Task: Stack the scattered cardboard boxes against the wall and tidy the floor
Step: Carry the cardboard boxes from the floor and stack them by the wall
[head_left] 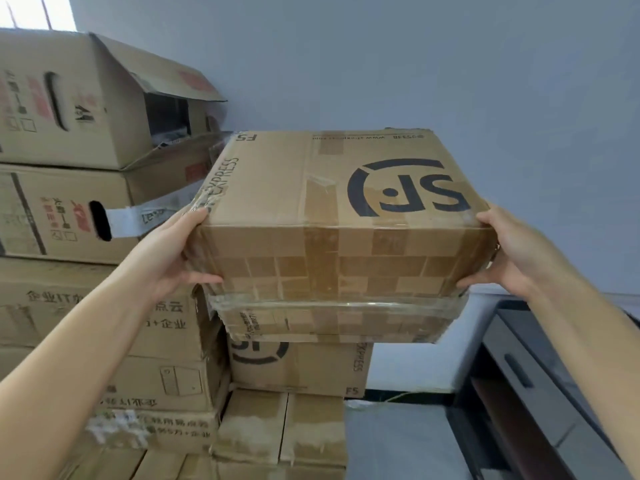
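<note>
Head: boxes (104,216) against grey wall (381,64)

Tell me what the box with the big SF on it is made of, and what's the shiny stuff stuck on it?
The SF box, held between the left hand and right hand, looks like brown cardboard: matte, with creased, dented edges. The shiny stuff seems to be clear plastic packing tape, since it glints and wrinkles over the seams. The box with the open flap beside it looks like cardboard too.
</note>
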`<state>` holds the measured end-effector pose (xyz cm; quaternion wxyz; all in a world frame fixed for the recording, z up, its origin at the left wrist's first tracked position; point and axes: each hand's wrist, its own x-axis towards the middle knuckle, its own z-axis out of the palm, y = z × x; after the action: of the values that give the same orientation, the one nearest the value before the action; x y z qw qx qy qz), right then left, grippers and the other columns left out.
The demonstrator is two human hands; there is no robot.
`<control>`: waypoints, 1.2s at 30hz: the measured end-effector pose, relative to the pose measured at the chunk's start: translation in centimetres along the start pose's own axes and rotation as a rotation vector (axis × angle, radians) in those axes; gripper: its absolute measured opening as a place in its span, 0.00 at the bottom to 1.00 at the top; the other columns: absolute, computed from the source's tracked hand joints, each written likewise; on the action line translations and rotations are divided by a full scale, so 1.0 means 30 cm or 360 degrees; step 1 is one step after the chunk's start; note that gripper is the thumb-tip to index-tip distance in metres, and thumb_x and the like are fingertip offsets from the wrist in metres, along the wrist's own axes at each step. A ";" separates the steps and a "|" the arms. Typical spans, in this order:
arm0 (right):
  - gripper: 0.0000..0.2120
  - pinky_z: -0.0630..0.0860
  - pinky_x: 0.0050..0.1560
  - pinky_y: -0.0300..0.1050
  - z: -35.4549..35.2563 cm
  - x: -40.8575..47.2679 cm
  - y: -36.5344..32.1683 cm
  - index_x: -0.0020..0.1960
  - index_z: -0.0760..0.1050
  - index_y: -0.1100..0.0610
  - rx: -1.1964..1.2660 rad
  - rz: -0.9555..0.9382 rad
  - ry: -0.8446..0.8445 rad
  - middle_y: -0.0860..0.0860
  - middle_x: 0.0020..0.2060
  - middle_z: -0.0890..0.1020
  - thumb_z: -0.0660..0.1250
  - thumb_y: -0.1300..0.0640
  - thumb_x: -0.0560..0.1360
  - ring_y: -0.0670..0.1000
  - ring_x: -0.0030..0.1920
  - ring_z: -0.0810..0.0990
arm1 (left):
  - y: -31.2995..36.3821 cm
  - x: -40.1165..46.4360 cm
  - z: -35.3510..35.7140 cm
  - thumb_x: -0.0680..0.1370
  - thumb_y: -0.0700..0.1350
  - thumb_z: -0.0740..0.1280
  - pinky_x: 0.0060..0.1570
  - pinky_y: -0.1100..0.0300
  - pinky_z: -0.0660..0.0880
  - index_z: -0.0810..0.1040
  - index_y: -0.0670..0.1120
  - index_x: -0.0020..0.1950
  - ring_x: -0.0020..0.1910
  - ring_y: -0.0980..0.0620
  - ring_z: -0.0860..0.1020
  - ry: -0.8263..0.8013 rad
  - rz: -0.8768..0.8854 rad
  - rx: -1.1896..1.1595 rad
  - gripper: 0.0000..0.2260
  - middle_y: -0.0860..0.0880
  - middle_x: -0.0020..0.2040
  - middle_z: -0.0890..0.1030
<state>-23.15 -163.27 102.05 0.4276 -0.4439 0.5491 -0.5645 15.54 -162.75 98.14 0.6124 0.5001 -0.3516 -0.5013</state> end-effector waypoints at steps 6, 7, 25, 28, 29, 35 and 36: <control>0.10 0.75 0.45 0.72 0.145 0.261 0.077 0.51 0.75 0.48 0.0035 0.0111 -0.0029 0.48 0.49 0.72 0.55 0.56 0.79 0.53 0.50 0.71 | 0.022 0.298 0.007 0.78 0.51 0.65 0.45 0.33 0.76 0.70 0.56 0.68 0.64 0.42 0.72 0.0027 -0.0094 0.0075 0.18 0.48 0.69 0.70; 0.10 0.74 0.47 0.73 0.171 0.291 0.091 0.49 0.75 0.48 0.0031 0.0136 -0.0028 0.48 0.48 0.72 0.55 0.56 0.79 0.53 0.50 0.71 | 0.018 0.344 0.000 0.78 0.51 0.65 0.45 0.33 0.76 0.70 0.56 0.68 0.65 0.42 0.71 0.0033 -0.0119 0.0088 0.18 0.47 0.70 0.69; 0.08 0.69 0.54 0.76 0.395 0.549 0.129 0.47 0.72 0.46 -0.0075 0.0344 -0.0073 0.50 0.60 0.67 0.55 0.52 0.82 0.56 0.61 0.65 | 0.045 0.697 -0.050 0.79 0.56 0.63 0.43 0.35 0.78 0.71 0.58 0.67 0.67 0.43 0.68 -0.0089 -0.0233 0.0348 0.17 0.50 0.70 0.68; 0.08 0.71 0.53 0.75 0.376 0.550 0.143 0.53 0.73 0.47 -0.0065 0.0339 -0.0120 0.51 0.62 0.68 0.56 0.50 0.82 0.56 0.64 0.67 | 0.040 0.678 -0.047 0.79 0.56 0.62 0.48 0.35 0.77 0.71 0.58 0.65 0.67 0.44 0.68 -0.0105 -0.0214 0.0335 0.15 0.51 0.67 0.68; 0.09 0.72 0.53 0.74 0.366 0.546 0.150 0.58 0.72 0.48 -0.0054 0.0332 -0.0132 0.51 0.63 0.68 0.56 0.49 0.81 0.57 0.65 0.67 | 0.038 0.667 -0.049 0.79 0.56 0.62 0.50 0.36 0.77 0.71 0.58 0.65 0.66 0.45 0.68 -0.0110 -0.0211 0.0306 0.14 0.51 0.65 0.69; 0.21 0.74 0.59 0.65 0.317 0.474 0.232 0.73 0.62 0.48 -0.0153 0.0109 -0.0080 0.49 0.70 0.68 0.58 0.48 0.81 0.53 0.69 0.68 | -0.012 0.579 -0.069 0.81 0.51 0.60 0.52 0.46 0.77 0.71 0.51 0.67 0.68 0.49 0.67 0.0069 0.0109 0.0470 0.15 0.51 0.65 0.71; 0.24 0.74 0.59 0.61 0.310 0.453 0.254 0.75 0.58 0.47 -0.0229 0.0052 -0.0048 0.50 0.72 0.66 0.59 0.47 0.80 0.53 0.70 0.66 | -0.028 0.557 -0.069 0.81 0.50 0.60 0.56 0.48 0.75 0.68 0.52 0.70 0.66 0.50 0.69 0.0124 0.0219 0.0577 0.17 0.51 0.64 0.71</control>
<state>-17.43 -178.92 94.89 0.4121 -0.4729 0.5889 -0.5097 21.43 -178.34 95.62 0.5582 0.5960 -0.4456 -0.3670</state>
